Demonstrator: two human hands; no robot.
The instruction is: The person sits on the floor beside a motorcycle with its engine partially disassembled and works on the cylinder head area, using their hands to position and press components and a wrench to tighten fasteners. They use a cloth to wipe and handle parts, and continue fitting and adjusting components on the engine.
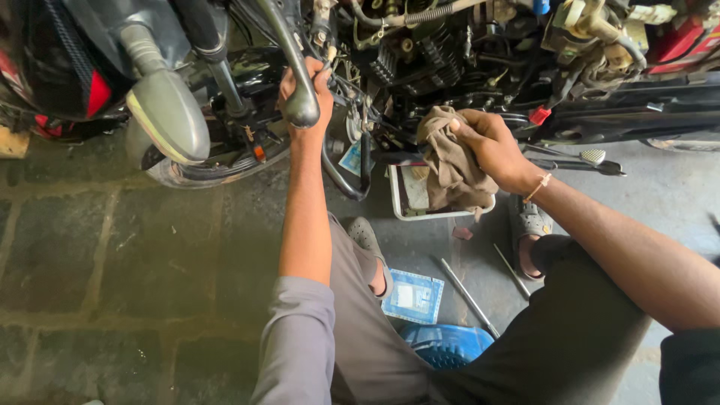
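Observation:
A motorcycle with its engine [442, 52] exposed stands across the top of the head view. My left hand [304, 94] reaches up beside the engine, partly hidden behind a curved dark metal bar [300, 105]; what it grips is hidden. My right hand [487, 142] is shut on a crumpled brown rag [450, 161], pressed against the lower side of the engine. The rag hangs down over a white tray [405, 214] on the floor under the engine.
A grey exhaust pipe [165, 112] juts out at the left. Two thin metal rods [469, 296] lie on the concrete floor by my sandalled feet. A blue packet [412, 296] and a blue stool [446, 345] sit below me. Stone paving [112, 262] spreads left.

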